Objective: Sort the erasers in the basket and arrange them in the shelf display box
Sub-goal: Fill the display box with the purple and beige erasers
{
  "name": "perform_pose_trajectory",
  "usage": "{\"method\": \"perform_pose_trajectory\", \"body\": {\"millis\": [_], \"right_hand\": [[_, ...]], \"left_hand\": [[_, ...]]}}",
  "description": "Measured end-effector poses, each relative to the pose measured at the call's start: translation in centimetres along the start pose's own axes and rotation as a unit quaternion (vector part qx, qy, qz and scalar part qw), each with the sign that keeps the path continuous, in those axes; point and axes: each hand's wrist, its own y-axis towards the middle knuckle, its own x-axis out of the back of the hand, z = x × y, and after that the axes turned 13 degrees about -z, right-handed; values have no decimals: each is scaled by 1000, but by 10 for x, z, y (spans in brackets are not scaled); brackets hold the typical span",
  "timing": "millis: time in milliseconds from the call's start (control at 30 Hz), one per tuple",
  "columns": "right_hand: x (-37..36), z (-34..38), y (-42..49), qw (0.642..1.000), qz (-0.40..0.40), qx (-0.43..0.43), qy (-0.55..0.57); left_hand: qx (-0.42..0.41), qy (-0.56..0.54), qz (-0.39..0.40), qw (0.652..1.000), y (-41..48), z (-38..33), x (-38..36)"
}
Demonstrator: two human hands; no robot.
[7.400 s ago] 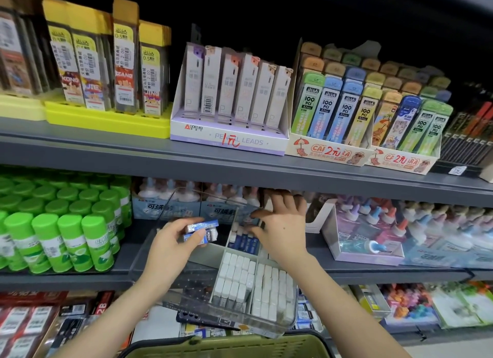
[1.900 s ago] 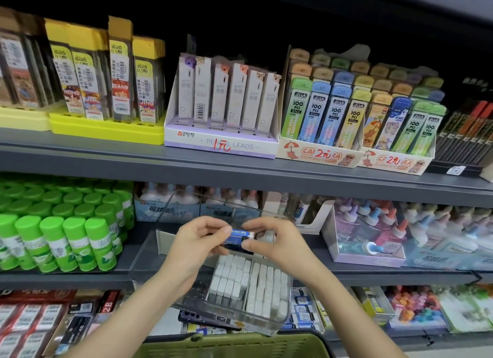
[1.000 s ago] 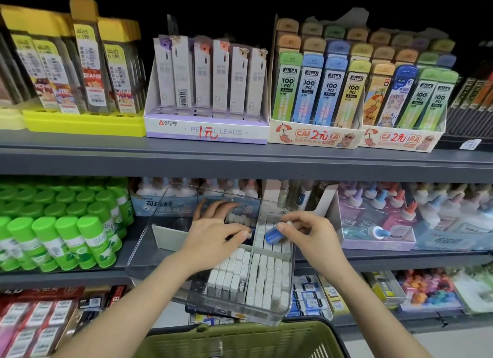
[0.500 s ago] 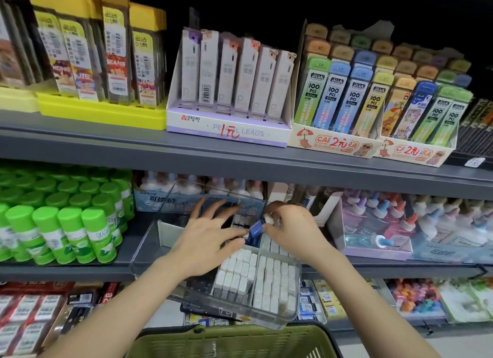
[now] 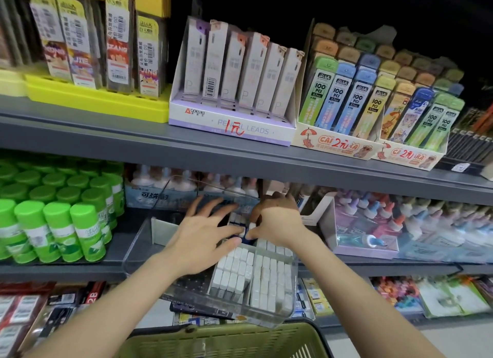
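A clear plastic display box juts out from the middle shelf, its right side filled with rows of white erasers. My left hand lies spread over the box's left-middle, fingers straight and reaching toward blue-sleeved erasers standing at the back. My right hand is curled at the back of the box and pinches a blue-and-white eraser down among that back row. The olive-green basket sits just below the box; its contents are out of view.
The upper shelf's grey edge hangs close above my hands. Green glue sticks crowd the left of the box. A tray of glue bottles stands to its right. Pencil-lead boxes line the top shelf.
My right hand has carried the blue eraser from in front of me down into the back of the box. My left hand let go of it and spread flat over the box.
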Motion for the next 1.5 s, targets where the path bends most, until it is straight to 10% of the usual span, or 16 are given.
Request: {"method": "perform_pose_trajectory", "body": {"millis": [767,1067,1233,1500], "right_hand": [[6,-1,-38,963,-88,-205,153],[10,19,-154,838,-248,-161,459],[-86,56,-216,846,-15,-204,493],[-234,123,-249,815,269,-224,461]], "left_hand": [[50,-59,62,995,2,-9,22],[133,-62,-96,984,-72,-24,83],[211,-51,-123,968,-158,-52,83],[265,51,74,960,-282,-45,29]]}}
